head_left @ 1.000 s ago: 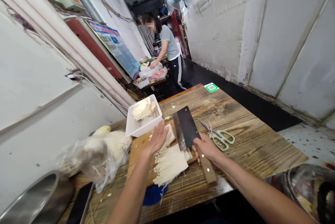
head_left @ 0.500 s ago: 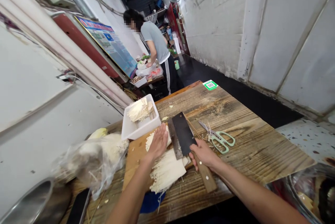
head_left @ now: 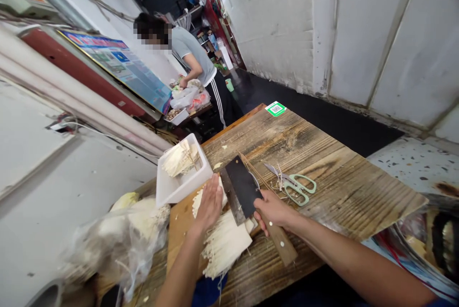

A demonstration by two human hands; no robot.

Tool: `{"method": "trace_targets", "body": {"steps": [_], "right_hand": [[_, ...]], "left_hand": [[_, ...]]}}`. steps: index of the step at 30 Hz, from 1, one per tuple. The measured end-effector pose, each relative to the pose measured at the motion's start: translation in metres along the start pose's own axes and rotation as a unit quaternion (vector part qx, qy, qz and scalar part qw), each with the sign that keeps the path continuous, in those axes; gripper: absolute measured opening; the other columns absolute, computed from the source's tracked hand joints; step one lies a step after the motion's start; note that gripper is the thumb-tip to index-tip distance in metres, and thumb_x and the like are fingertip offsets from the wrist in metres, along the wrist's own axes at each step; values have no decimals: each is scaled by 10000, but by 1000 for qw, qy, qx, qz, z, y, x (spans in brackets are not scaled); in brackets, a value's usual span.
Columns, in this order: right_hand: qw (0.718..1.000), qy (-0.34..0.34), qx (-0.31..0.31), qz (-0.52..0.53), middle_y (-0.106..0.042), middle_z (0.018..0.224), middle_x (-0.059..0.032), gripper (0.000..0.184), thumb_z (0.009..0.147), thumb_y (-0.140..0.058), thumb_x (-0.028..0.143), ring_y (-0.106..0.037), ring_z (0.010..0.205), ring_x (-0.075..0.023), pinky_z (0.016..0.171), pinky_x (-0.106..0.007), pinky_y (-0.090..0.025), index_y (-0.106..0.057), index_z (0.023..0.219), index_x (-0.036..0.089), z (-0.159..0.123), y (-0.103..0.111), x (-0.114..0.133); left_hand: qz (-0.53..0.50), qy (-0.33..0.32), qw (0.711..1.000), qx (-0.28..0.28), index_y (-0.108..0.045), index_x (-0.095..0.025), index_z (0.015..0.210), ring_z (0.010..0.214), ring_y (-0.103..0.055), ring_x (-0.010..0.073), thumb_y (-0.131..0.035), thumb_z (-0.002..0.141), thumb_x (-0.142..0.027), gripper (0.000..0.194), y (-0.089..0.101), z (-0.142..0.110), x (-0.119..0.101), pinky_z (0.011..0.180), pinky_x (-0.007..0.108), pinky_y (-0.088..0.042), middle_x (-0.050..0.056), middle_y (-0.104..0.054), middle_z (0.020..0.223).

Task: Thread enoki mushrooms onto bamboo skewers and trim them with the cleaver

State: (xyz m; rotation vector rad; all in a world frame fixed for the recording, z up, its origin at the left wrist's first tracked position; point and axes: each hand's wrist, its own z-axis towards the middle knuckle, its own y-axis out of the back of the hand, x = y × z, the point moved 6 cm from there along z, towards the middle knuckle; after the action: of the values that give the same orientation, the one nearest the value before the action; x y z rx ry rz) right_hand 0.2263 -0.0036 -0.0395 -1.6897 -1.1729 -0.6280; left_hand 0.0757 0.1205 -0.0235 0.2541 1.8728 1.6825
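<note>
My right hand point(head_left: 270, 209) is wrapped round the wooden handle of a cleaver point(head_left: 241, 187), whose dark blade lies along the right side of some enoki mushrooms. Flat on the far bunch of enoki rests my left hand point(head_left: 211, 202), fingers stretched out and close to the blade. A second bunch of enoki mushrooms point(head_left: 227, 242) lies nearer to me, partly over the edge of the wooden cutting board point(head_left: 175, 228). Thin wooden skewers point(head_left: 256, 171) stick out beyond the blade, beside scissors point(head_left: 299, 187) with pale green handles.
A white plastic bin point(head_left: 186, 182) holding skewered enoki stands behind the board. To the left sits a clear plastic bag point(head_left: 132, 240) of mushrooms. A metal pot point(head_left: 412, 259) is at lower right. Beyond the wooden table point(head_left: 344, 178), another person point(head_left: 201, 58) bends over a side table.
The view has shifted, so the surroundings appear further left. Both hands and the cleaver keep nearly the same place on the enoki. The other person's arm has moved slightly.
</note>
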Motion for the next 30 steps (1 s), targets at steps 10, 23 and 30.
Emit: {"method": "trace_targets", "body": {"steps": [10,23,30], "right_hand": [[1000,1,6,11,-456,402,98,85,668,-403,134,-416,281,-69,303,-158,-384,-383,703,208,-1,0,-2],[1000,2,9,23,-463,415,90,80,656,-401,136,-423,273,-74,293,-165,-384,-383,693,204,-3,1,-7],[1000,5,5,16,-458,406,93,84,665,-395,125,-427,274,-73,300,-158,-376,-386,694,203,-6,0,-5]], "left_hand": [[7,5,1000,15,-167,-136,1483,1434,-128,175,-92,941,-460,636,-2,2,2,1180,396,-52,68,-196,1551],[14,-10,1000,-1,-165,-178,1483,1429,-161,178,-118,947,-442,599,-1,2,0,1178,409,-67,48,-224,1547],[22,-11,1000,14,-162,-159,1482,1431,-148,172,-101,947,-450,611,-2,3,2,1179,416,-59,59,-221,1546]]}}
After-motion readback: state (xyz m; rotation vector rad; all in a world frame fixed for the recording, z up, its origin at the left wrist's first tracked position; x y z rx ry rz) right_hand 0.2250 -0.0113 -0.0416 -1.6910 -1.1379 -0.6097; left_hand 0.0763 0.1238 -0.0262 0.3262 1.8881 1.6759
